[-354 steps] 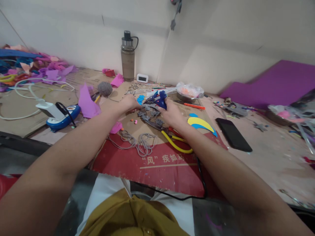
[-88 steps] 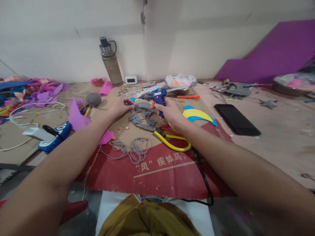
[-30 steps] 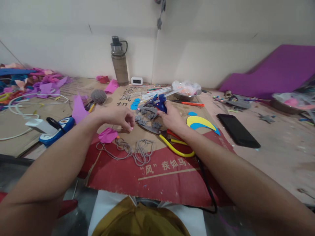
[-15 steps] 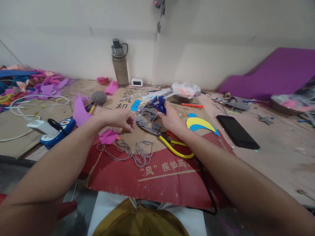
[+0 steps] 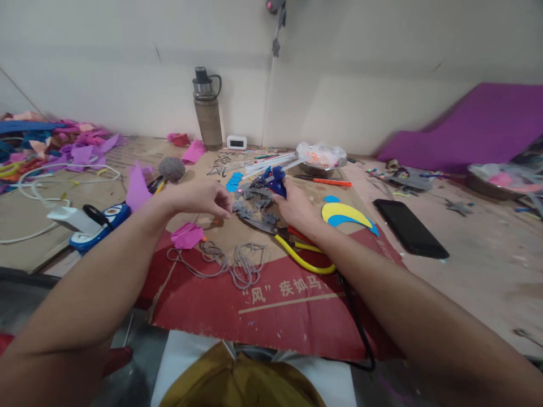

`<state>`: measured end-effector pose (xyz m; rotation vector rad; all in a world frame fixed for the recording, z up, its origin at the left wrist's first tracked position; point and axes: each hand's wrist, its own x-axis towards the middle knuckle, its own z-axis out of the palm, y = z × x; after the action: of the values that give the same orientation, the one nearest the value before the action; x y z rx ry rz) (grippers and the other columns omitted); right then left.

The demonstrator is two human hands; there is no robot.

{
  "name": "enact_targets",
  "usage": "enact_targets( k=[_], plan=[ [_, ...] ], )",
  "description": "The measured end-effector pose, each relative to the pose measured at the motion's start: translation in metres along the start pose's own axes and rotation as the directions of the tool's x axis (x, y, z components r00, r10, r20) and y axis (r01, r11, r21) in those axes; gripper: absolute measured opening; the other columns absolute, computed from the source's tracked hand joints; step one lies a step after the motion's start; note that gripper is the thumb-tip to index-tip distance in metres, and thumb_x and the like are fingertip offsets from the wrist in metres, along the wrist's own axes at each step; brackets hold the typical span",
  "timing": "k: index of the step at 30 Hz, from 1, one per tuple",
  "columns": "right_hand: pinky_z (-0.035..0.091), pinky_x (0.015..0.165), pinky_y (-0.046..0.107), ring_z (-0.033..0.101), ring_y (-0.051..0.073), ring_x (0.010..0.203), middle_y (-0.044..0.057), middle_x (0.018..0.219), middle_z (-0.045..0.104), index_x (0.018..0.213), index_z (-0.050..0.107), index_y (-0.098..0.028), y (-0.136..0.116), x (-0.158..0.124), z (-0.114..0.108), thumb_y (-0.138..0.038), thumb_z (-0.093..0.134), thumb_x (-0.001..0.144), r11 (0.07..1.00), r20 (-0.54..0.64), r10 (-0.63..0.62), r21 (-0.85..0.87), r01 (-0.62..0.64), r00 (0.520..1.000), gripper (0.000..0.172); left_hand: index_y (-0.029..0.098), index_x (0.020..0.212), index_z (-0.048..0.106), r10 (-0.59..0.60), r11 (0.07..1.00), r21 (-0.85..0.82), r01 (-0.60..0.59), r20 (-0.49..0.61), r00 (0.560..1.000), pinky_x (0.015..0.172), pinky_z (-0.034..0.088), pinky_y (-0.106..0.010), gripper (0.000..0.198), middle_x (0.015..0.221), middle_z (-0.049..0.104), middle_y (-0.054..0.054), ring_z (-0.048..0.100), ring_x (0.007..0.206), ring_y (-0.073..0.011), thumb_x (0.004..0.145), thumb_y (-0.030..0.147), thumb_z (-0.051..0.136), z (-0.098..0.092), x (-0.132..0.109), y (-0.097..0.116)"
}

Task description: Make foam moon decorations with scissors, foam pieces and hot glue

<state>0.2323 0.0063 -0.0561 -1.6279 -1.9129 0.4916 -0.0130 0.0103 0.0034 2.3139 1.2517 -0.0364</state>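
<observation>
Found gun [image 5: 275, 181] near centre of work area, above cardboard [image 5: 280, 325], nozzle end pointing left over or onto grey felt [image 5: 257, 198]; cannot tell which. Held in right hand [image 5: 293, 203], fingers wrapped round blue handle; cannot confirm trigger contact. Judged light, stiff and smooth, with some slip possible in damp fingers. Take hold by handle only; treat nozzle as hot. Noted translucent stick [image 5: 296, 164] apparently projecting from rear; judged bendable and unsuited to gripping. Watch for drag from black cord [image 5: 357, 322], if joined to gun; not traceable beneath right arm.

Rated grey felt soft, limp, very light and easily shifted. Pinch at edges, clear of any glue.

Observed left hand [image 5: 207, 199] just left of grey felt, fingers curled, gap between thumb and forefinger narrow; cannot tell of anything pinched there.

Recorded further out: scissors [image 5: 292, 258] on near side of grey felt, partly hidden by right arm; loops of string [image 5: 244, 263] nearer the lap; pink felt [image 5: 186, 236] to left of string; blue felt [image 5: 234, 182] beyond left fingertips; yellow crescent [image 5: 345, 213] and phone [image 5: 410, 229] to right; yarn ball [image 5: 172, 168] behind left wrist; bottle [image 5: 208, 121] and clock [image 5: 231, 139] by wall.
</observation>
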Motion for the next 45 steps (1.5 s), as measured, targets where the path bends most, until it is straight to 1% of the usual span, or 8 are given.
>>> enact_targets(
  k=[12, 23, 27, 31, 34, 39, 42, 45],
  plan=[
    [0.047, 0.088, 0.043, 0.062, 0.03, 0.103, 0.015, 0.114, 0.066, 0.122, 0.054, -0.018, 0.003, 0.001, 0.001, -0.028, 0.051, 0.088, 1.0, -0.026, -0.021, 0.018, 0.021, 0.999, 0.035, 0.024, 0.073, 0.074, 0.0, 0.995, -0.097, -0.003, -0.025, 1.0, 0.062, 0.038, -0.024, 0.011, 0.066, 0.069, 0.0, 0.059, 0.063, -0.0142, 0.066, 0.031, 0.069, 0.0, 0.0, -0.002],
    [0.048, 0.085, 0.044, 0.063, 0.031, 0.099, 0.015, 0.11, 0.066, 0.116, 0.055, -0.018, 0.005, 0.003, 0.003, -0.028, 0.051, 0.087, 0.999, -0.038, -0.049, 0.007, 0.049, 0.998, 0.031, 0.02, 0.076, 0.073, 0.05, 0.997, -0.057, -0.052, -0.022, 0.998, 0.065, 0.04, -0.024, 0.013, 0.069, 0.07, 0.0, 0.061, 0.066, -0.0132, 0.07, 0.029, 0.066, 0.0, 0.002, -0.003],
    [0.048, 0.085, 0.043, 0.063, 0.029, 0.098, 0.014, 0.108, 0.067, 0.114, 0.056, -0.019, 0.006, 0.004, 0.004, -0.028, 0.051, 0.087, 0.998, -0.045, -0.062, 0.0, 0.062, 0.997, 0.029, 0.019, 0.077, 0.072, 0.041, 0.997, -0.058, -0.042, -0.012, 0.999, 0.065, 0.04, -0.023, 0.014, 0.069, 0.069, 0.001, 0.06, 0.065, -0.0123, 0.07, 0.029, 0.066, -0.001, 0.001, -0.002],
    [0.048, 0.083, 0.041, 0.063, 0.029, 0.098, 0.014, 0.107, 0.067, 0.114, 0.056, -0.018, 0.005, 0.004, 0.003, -0.027, 0.05, 0.087, 0.998, -0.034, -0.056, -0.029, 0.055, 0.998, 0.029, 0.019, 0.079, 0.073, 0.026, 0.998, -0.064, -0.028, -0.032, 0.999, 0.067, 0.041, -0.024, 0.016, 0.072, 0.07, 0.0, 0.061, 0.067, -0.0124, 0.07, 0.03, 0.066, -0.002, 0.0, -0.001],
    [0.048, 0.082, 0.041, 0.063, 0.03, 0.097, 0.015, 0.108, 0.067, 0.116, 0.056, -0.017, 0.003, 0.003, 0.001, -0.027, 0.05, 0.088, 0.997, -0.019, -0.054, -0.062, 0.053, 0.998, 0.03, 0.02, 0.078, 0.073, 0.021, 0.997, -0.075, -0.026, -0.064, 0.998, 0.068, 0.041, -0.024, 0.016, 0.072, 0.07, 0.0, 0.061, 0.067, -0.0122, 0.069, 0.031, 0.067, -0.002, 0.0, -0.001],
    [0.048, 0.086, 0.043, 0.063, 0.031, 0.099, 0.016, 0.109, 0.067, 0.118, 0.057, -0.016, 0.0, 0.003, -0.005, -0.026, 0.05, 0.088, 0.988, 0.008, -0.122, -0.098, 0.122, 0.992, 0.033, 0.02, 0.073, 0.073, -0.009, 0.988, -0.155, -0.017, -0.167, 0.986, 0.065, 0.04, -0.025, 0.012, 0.069, 0.069, 0.0, 0.059, 0.065, -0.0133, 0.067, 0.03, 0.071, 0.0, 0.002, -0.003],
    [0.048, 0.088, 0.044, 0.063, 0.031, 0.101, 0.016, 0.112, 0.067, 0.124, 0.056, -0.017, 0.002, 0.004, -0.008, -0.028, 0.051, 0.088, 0.99, 0.012, -0.121, -0.071, 0.122, 0.993, 0.038, 0.018, 0.077, 0.072, -0.061, 0.973, -0.23, -0.005, -0.277, 0.959, 0.063, 0.04, -0.026, 0.016, 0.07, 0.069, -0.002, 0.058, 0.065, -0.0135, 0.067, 0.031, 0.073, 0.002, 0.005, -0.005],
    [0.047, 0.092, 0.044, 0.062, 0.029, 0.104, 0.015, 0.117, 0.066, 0.128, 0.054, -0.016, 0.006, 0.006, -0.007, -0.029, 0.052, 0.088, 0.995, -0.011, -0.099, 0.03, 0.099, 0.995, 0.042, 0.016, 0.079, 0.071, -0.119, 0.954, -0.299, -0.002, -0.386, 0.915, 0.062, 0.041, -0.026, 0.019, 0.07, 0.068, -0.003, 0.058, 0.065, -0.0131, 0.068, 0.031, 0.074, 0.006, 0.011, -0.009]
  ],
)
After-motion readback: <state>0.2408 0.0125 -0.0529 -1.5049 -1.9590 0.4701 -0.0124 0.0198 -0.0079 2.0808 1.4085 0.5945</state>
